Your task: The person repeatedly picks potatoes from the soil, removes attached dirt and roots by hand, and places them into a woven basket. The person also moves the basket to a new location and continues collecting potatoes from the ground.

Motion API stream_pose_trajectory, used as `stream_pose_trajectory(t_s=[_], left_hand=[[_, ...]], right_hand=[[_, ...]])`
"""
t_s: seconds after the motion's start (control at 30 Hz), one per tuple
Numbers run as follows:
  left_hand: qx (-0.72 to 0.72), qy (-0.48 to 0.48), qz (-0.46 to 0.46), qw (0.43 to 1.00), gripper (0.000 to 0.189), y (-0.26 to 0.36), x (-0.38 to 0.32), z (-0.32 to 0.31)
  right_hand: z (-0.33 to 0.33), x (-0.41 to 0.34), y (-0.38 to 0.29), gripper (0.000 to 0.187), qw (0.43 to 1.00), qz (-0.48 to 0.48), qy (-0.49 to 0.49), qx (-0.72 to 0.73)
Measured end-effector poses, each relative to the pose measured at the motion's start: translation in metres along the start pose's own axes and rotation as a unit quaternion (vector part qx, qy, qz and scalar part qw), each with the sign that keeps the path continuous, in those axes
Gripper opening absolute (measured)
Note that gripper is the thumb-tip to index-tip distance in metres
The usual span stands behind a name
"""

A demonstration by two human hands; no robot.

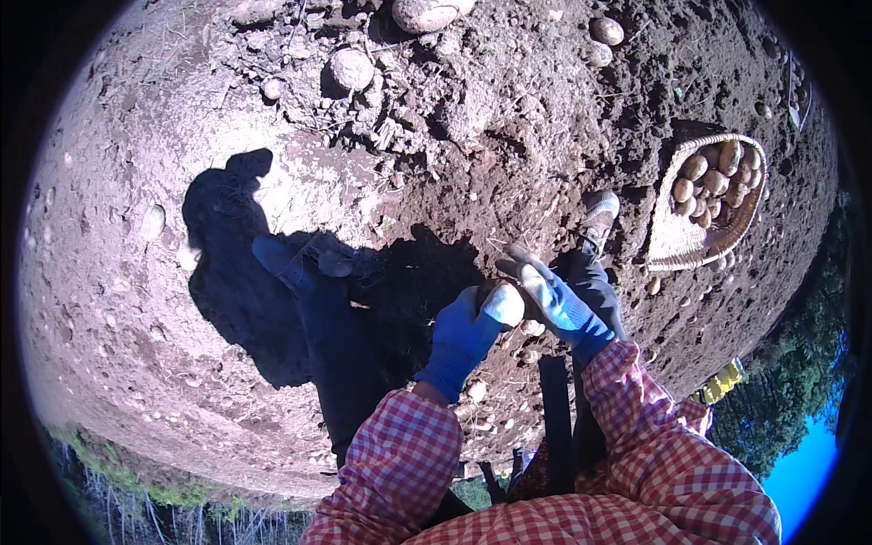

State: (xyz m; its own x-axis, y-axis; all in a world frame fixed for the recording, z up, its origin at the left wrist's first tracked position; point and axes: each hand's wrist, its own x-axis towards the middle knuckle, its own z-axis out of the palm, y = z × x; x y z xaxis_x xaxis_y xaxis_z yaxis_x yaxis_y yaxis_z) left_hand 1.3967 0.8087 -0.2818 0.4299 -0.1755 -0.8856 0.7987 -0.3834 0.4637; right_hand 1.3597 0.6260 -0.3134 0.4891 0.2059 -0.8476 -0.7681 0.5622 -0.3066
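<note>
My left hand [458, 338], in a blue knit glove with a pale coating, is closed around a soil-brown potato [488, 289]. The glove covers most of that potato, and shade darkens the rest. Just to its right is my right hand [555, 300], gloved alike, with its fingers stretched out and nothing seen in them. Whether the right palm touches the potato cannot be told. Below and between the hands, several small potatoes [532, 328] lie on the soil.
A woven basket [664, 228] partly filled with potatoes [715, 182] rests at the right. Large potatoes [352, 69] lie on loose soil ahead. My shoes [601, 208] stand on either side of a shaded patch. Many small potatoes [477, 391] are scattered behind me.
</note>
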Motion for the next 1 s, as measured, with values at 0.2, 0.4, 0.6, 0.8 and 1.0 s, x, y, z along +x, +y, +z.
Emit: stream_pose_trajectory(t_s=[0.2, 0.4, 0.6, 0.8, 1.0], left_hand=[[0.154, 0.068, -0.011, 0.986, 0.023, 0.000, 0.005, -0.011], [0.088, 0.020, 0.057, 0.994, 0.027, 0.013, 0.002, -0.015], [0.014, 0.018, 0.018, 1.000, 0.025, 0.025, 0.007, -0.020], [-0.148, 0.050, -0.033, 0.987, 0.031, 0.043, 0.014, -0.052], [-0.168, 0.087, -0.028, 0.982, 0.054, 0.054, 0.018, -0.071]], right_hand=[[-0.042, -0.033, -0.058, 0.060, 0.880, -0.111, -0.018, -0.461], [-0.038, 0.031, -0.194, 0.040, 0.585, -0.203, 0.092, -0.779], [0.095, 0.171, -0.145, 0.062, 0.551, -0.134, 0.079, -0.820], [0.046, 0.152, -0.114, 0.083, 0.600, -0.037, -0.010, -0.799], [-0.007, 0.083, -0.062, 0.071, 0.974, 0.182, -0.110, -0.081]])
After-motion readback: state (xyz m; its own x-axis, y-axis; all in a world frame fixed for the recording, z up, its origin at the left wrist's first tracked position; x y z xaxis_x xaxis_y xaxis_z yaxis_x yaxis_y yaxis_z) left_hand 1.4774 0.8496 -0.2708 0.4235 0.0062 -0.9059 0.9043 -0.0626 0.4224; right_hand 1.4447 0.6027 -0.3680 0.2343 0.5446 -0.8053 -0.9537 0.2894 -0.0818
